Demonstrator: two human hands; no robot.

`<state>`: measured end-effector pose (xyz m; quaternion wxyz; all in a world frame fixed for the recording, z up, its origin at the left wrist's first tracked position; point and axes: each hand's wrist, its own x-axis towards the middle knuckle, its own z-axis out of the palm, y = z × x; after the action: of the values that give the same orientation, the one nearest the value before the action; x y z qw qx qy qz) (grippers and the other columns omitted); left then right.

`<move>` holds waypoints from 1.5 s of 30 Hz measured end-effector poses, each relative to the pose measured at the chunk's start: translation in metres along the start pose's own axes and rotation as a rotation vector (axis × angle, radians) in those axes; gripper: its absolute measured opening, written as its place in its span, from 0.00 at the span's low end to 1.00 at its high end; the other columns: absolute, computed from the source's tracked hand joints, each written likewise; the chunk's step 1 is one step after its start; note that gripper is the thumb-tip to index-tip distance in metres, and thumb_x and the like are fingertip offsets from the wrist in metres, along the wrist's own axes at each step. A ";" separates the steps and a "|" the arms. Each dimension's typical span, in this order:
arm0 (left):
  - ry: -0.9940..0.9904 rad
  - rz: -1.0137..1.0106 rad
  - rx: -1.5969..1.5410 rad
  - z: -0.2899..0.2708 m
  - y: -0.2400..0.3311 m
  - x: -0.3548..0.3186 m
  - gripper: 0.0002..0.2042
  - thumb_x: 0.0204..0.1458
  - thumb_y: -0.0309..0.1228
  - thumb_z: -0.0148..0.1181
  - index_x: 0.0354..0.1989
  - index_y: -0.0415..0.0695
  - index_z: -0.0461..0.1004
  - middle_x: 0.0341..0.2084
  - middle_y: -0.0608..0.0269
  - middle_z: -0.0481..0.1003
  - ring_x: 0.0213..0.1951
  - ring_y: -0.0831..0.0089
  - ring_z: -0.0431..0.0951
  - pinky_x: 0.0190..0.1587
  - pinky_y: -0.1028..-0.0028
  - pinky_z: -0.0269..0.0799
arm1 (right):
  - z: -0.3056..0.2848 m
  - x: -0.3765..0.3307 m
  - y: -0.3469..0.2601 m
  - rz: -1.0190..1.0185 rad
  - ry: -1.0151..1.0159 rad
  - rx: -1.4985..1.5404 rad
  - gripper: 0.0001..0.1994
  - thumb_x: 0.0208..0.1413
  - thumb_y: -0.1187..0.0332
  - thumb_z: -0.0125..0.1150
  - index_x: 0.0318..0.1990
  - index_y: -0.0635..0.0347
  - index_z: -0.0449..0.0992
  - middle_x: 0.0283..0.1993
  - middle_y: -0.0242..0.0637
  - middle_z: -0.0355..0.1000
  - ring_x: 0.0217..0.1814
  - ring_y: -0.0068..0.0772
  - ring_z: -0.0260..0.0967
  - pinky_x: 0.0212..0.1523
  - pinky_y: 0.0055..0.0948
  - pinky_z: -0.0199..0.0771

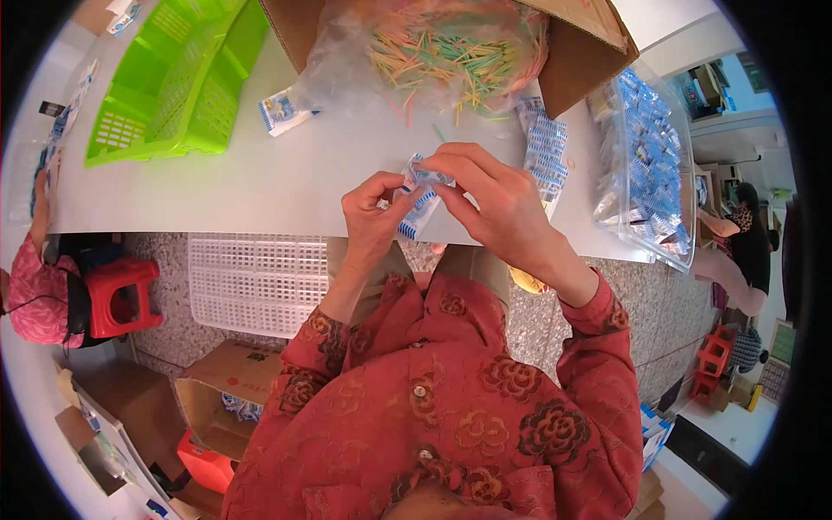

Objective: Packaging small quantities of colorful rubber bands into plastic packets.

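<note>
While both hands meet above the near part of the white surface (286,195), a small blue-and-white packet (419,206) sits between them, slanting with its lower end toward the person's lap. The left hand (373,208) pinches the packet's left side between thumb and bent fingers; the right hand (498,204) reaches over from the other side, its thumb and forefinger pinching the crinkled upper part. Exactly how the fingertips press on the film is too small to tell. Beyond the hands, a clear plastic bag (334,74) spills out of a cardboard box (585,56), with thin pastel sticks (459,56) heaped in it and a few lying loose just before it. Left of the bag rests another blue-and-white sachet (284,113), near a bright green basket (208,108). To the right, a strip of joined packets (546,156) lies flat between the right hand and a clear bin (672,257) filled with many more. Below the surface's edge, a white lattice crate (256,282) stands on the speckled floor (563,321).
</note>
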<state>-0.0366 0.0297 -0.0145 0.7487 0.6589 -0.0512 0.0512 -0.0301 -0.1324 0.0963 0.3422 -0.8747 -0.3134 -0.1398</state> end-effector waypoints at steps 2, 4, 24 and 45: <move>0.002 0.006 0.016 -0.003 -0.004 -0.001 0.06 0.45 0.21 0.65 0.31 0.37 0.76 0.19 0.74 0.71 0.23 0.90 0.66 0.24 0.86 0.60 | 0.002 0.000 0.000 -0.018 0.019 -0.041 0.12 0.45 0.79 0.61 0.40 0.62 0.75 0.39 0.36 0.72 0.31 0.35 0.72 0.29 0.27 0.74; 0.004 0.012 0.031 -0.003 -0.007 -0.004 0.06 0.45 0.21 0.65 0.32 0.37 0.76 0.18 0.74 0.71 0.22 0.91 0.65 0.22 0.86 0.59 | 0.004 0.000 0.003 -0.037 0.037 -0.082 0.12 0.45 0.79 0.61 0.39 0.61 0.75 0.39 0.36 0.71 0.30 0.36 0.72 0.28 0.27 0.73; -0.024 -0.044 0.019 0.004 0.005 -0.012 0.07 0.46 0.20 0.61 0.35 0.37 0.76 0.23 0.68 0.76 0.27 0.86 0.73 0.29 0.83 0.69 | 0.006 -0.006 0.007 0.012 -0.103 -0.017 0.05 0.47 0.73 0.61 0.29 0.64 0.72 0.25 0.41 0.69 0.28 0.44 0.67 0.26 0.37 0.67; 0.038 0.105 0.175 0.006 0.003 -0.006 0.04 0.42 0.18 0.61 0.27 0.37 0.74 0.21 0.65 0.76 0.25 0.81 0.75 0.27 0.81 0.70 | 0.011 -0.008 0.000 -0.032 -0.126 -0.114 0.08 0.43 0.74 0.61 0.33 0.62 0.73 0.35 0.39 0.72 0.41 0.40 0.71 0.36 0.34 0.73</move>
<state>-0.0434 0.0245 -0.0114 0.6853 0.7173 -0.0667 0.1073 -0.0356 -0.1283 0.0845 0.2690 -0.8948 -0.3397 -0.1073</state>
